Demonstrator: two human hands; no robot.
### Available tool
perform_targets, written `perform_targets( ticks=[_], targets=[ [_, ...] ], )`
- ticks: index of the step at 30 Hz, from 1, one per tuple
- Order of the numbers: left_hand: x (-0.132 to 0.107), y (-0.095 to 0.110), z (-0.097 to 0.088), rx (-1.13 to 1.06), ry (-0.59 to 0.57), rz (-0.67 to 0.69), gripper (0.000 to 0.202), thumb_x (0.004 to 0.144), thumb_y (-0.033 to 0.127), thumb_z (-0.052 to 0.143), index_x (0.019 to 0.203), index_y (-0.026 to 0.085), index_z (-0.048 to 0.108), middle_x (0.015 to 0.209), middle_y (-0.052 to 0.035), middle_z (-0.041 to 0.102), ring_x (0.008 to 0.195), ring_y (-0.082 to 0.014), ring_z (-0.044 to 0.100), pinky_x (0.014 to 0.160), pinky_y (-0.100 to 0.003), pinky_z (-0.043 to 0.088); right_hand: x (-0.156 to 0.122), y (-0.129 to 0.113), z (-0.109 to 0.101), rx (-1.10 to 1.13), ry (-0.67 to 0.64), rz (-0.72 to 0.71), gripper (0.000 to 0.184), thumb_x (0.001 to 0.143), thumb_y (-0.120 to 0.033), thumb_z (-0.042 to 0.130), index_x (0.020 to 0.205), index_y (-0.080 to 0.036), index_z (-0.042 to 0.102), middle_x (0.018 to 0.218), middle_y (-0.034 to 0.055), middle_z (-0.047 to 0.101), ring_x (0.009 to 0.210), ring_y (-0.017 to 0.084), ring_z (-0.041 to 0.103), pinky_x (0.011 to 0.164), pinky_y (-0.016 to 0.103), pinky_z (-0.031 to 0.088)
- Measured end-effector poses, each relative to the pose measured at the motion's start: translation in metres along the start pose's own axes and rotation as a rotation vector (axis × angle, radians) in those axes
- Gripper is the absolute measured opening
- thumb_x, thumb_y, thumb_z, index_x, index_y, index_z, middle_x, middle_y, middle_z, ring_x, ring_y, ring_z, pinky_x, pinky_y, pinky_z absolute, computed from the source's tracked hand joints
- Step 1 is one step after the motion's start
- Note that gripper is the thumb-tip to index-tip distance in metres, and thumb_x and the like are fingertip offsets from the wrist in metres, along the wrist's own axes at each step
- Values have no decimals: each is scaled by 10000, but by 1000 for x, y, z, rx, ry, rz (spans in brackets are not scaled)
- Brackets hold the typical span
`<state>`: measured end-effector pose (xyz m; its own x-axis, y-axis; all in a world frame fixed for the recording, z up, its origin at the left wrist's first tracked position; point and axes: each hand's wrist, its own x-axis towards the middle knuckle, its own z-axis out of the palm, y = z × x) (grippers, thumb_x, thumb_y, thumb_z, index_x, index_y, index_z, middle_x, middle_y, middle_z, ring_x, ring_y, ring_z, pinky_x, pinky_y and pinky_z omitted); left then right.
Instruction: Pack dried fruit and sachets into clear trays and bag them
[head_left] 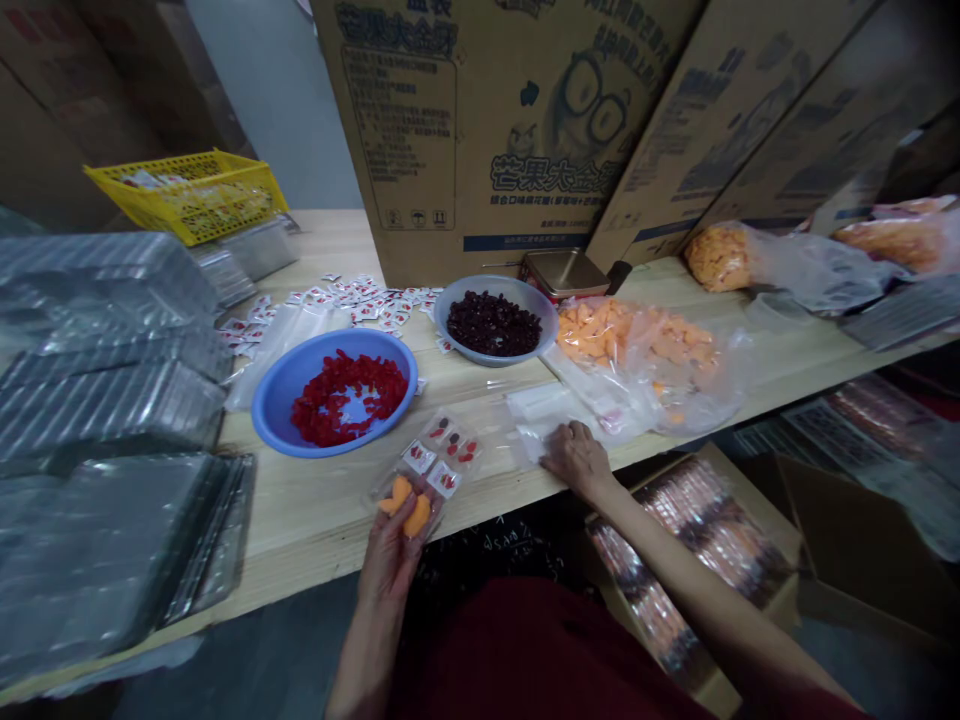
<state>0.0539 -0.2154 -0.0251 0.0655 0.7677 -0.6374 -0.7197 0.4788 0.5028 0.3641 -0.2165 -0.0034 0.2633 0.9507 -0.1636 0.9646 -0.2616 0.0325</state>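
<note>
In my left hand (391, 555) is a clear plastic tray (431, 463), held tilted over the table's front edge. Orange candy pieces (409, 507), small printed sachets (431, 468) and red and dark pieces sit in its compartments. My right hand (577, 458) rests with curled fingers on a stack of clear plastic bags (547, 410); whether it pinches one is hidden. Beyond the tray stands a blue bowl (274, 425) of red pieces (330, 395). A paler bowl (457, 345) holds dark red beans (495, 322). Right of it lies an opened bag of orange pieces (637, 345).
Stacked clear trays (97, 430) fill the left side. Loose sachets (360, 300) lie behind the bowls, near a yellow basket (187, 200) and a scale (566, 272). Large cartons (480, 130) line the back. Below the table at right, an open carton (712, 510) holds packed trays.
</note>
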Motion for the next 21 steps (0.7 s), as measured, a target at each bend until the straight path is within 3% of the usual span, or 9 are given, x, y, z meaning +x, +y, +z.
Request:
perform_targets(
  ticks=[3,6,8,12,16,18,21],
  targets=[
    [1,-1,1,20,4,17,307,840,-12,583,1090,155,643,1032,-81,751,948,-210,735,931,-429,584,11,9,6,66,38,-123,642,908,-488,601,1402,-104,455,1451,215,461,1351,285,417,1024,386,419],
    [3,-2,2,19,5,20,325,852,-13,566,1125,149,634,1040,-85,748,949,-202,735,931,-414,585,24,11,7,52,62,-138,561,970,-453,503,1419,-119,458,1513,201,405,1400,291,356,1092,441,340],
    [3,-3,3,11,10,3,347,855,-11,564,1156,151,624,1057,-88,743,963,-198,733,942,-405,578,27,6,5,27,84,-89,514,968,-430,504,1370,-110,512,1467,212,453,1353,300,408,1062,441,366],
    [0,-5,5,5,40,-23,343,841,-16,575,1137,148,630,1044,-79,746,984,-206,727,974,-421,558,22,-15,-2,-32,44,43,365,913,-371,568,1110,-84,675,1192,222,605,1117,305,555,861,374,490],
    [-1,-6,7,8,34,-11,307,837,-17,580,1088,148,645,1024,-72,750,984,-214,726,983,-452,549,25,-24,-14,-108,-58,-21,251,896,-157,527,1030,-58,715,1111,239,626,1057,302,586,784,338,512],
    [1,-5,7,4,25,-6,296,844,-14,574,1084,143,646,1026,-80,748,972,-211,728,977,-464,550,32,-22,-22,-118,-93,-55,288,886,-53,474,1033,-72,721,1084,223,648,1036,285,608,791,330,510],
    [3,-4,6,-3,7,4,306,848,-10,576,1103,145,644,1065,-88,738,974,-208,727,977,-470,548,37,-17,-29,-125,-114,-60,329,902,-29,445,1076,-108,713,1055,189,666,1011,261,636,798,319,511]
  ],
)
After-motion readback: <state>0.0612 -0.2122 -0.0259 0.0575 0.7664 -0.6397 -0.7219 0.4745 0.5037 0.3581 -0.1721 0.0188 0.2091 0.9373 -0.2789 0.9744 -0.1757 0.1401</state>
